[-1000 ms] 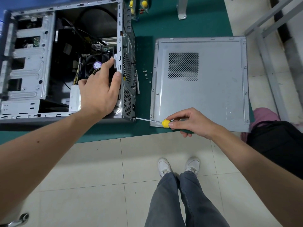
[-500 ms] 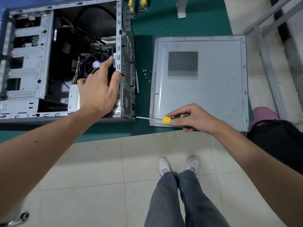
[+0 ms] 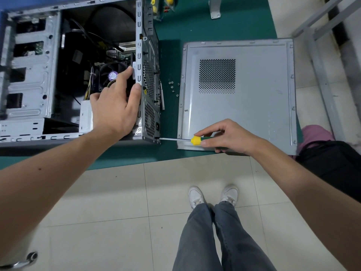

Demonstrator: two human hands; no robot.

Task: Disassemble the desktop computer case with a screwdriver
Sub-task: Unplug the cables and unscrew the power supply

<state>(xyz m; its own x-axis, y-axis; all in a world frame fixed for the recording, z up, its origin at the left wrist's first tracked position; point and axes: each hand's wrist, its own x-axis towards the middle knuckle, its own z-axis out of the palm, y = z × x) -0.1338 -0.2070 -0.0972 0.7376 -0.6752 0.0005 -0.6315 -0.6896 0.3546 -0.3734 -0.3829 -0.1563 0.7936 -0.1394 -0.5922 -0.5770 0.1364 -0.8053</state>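
Note:
The open grey computer case (image 3: 29, 79) lies on its side on the green mat (image 3: 170, 118), its insides with a fan and cables showing. My left hand (image 3: 115, 106) rests on the case's rear edge, thumb over the rim and fingers inside. My right hand (image 3: 228, 137) grips a screwdriver (image 3: 195, 140) with a yellow and green handle. Its thin shaft runs left, and the tip sits at the near bottom corner of the case's rear panel (image 3: 150, 90).
The removed side panel (image 3: 254, 106) lies flat to the right of the case. Several loose screws (image 3: 172, 87) lie on the mat between them. Yellow-handled tools (image 3: 162, 4) lie at the top. A metal frame (image 3: 320, 55) stands at right. My legs and shoes (image 3: 213, 196) are on the tiled floor.
My right hand and the screwdriver handle have risen slightly towards the side panel, so the shaft lies more level. My left hand has stayed on the case.

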